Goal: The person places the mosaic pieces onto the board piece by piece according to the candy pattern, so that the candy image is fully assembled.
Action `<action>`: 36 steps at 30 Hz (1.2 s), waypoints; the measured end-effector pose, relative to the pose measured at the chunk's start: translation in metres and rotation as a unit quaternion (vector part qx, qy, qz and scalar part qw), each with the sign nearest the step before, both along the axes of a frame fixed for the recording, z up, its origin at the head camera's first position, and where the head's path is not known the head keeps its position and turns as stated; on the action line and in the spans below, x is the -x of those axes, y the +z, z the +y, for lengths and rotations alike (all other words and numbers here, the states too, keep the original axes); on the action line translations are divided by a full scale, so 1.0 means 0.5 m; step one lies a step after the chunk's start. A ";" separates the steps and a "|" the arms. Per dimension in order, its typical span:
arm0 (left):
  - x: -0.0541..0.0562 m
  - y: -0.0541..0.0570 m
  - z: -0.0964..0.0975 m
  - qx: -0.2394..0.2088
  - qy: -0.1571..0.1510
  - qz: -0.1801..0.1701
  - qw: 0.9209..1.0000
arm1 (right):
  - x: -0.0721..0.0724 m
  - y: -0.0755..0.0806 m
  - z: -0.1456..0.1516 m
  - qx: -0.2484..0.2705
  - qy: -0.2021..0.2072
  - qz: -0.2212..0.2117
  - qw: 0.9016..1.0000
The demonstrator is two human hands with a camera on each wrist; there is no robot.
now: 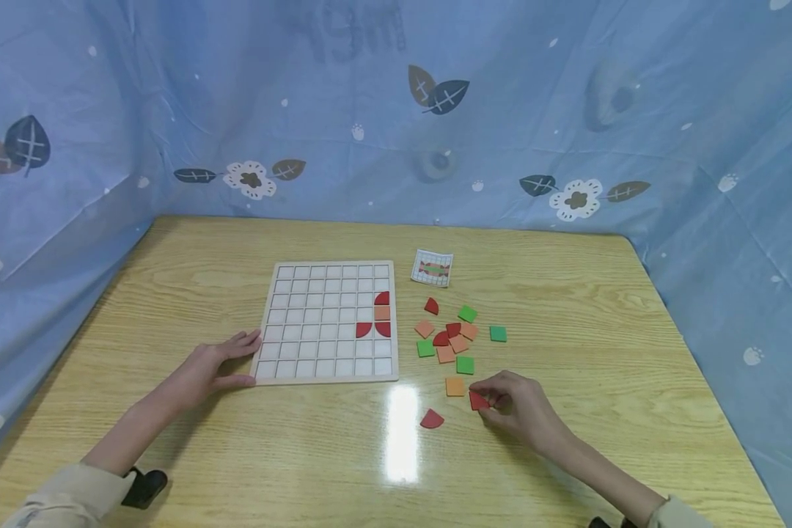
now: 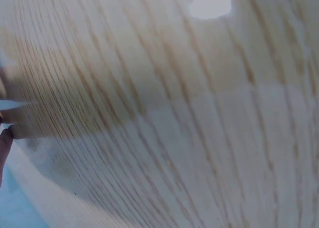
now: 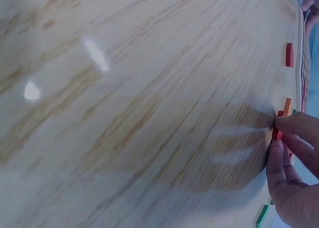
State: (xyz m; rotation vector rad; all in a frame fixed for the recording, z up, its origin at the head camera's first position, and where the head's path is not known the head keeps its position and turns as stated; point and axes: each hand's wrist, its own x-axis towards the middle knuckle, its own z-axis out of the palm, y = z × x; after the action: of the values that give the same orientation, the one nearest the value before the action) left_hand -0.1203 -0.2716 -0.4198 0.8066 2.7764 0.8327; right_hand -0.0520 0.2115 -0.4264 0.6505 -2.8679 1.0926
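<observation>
R hand (image 1: 518,411) had its thumb & fingertips closed to a narrow pinch, no gap bar the thickness of the red piece (image 1: 478,400) btwn them. Fingers hid part of it, so full shape n/a; couldn't tell if it was off the table (image 1: 567,293) yet. It sat near the front of the loose bits, well apart from the board (image 1: 323,381).

Step in hand, AFAICT: picking up one piece to place. Next move prob. called for a clean lift & a carry leftward to the board, w/o knocking the orange tile (image 1: 455,386) just beside it, then turning the piece to suit its cell.

Another red quarter-round (image 1: 432,419) lay nearby, toward the person. Farther back, a loose cluster of red, orange & green bits, w/ a darker green tile (image 1: 498,334) off to its R side.

The board itself had 3 red quarter-rounds & 1 orange square (image 1: 382,313) at its R side; most cells were bare, so early days, I'd guess. L hand (image 1: 204,372) rested at the board's L edge, fingers fairly straight & loosely spread, touching, not gripping; prob. steadying it. Small printed card (image 1: 432,268) lay beyond the cluster, near the board's far R corner.
</observation>
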 end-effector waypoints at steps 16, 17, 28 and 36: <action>0.002 0.000 -0.006 0.003 -0.001 0.010 1.000 | 0.013 0.008 0.010 0.023 0.020 -0.019 0.999; 0.003 0.000 -0.006 0.003 -0.001 0.010 1.000 | 0.016 0.007 0.012 0.021 0.032 -0.009 0.999; 0.004 -0.002 -0.003 -0.001 -0.007 0.018 1.000 | 0.043 -0.007 0.016 0.000 0.104 0.017 0.994; 0.002 -0.004 -0.003 0.005 0.000 -0.003 1.000 | 0.036 -0.008 0.017 -0.015 0.093 0.049 0.994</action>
State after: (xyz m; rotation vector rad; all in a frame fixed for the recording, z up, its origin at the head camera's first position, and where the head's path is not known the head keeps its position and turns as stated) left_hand -0.1214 -0.2732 -0.4219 0.7996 2.7728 0.8194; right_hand -0.0700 0.2199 -0.4305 0.9626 -2.7906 1.0070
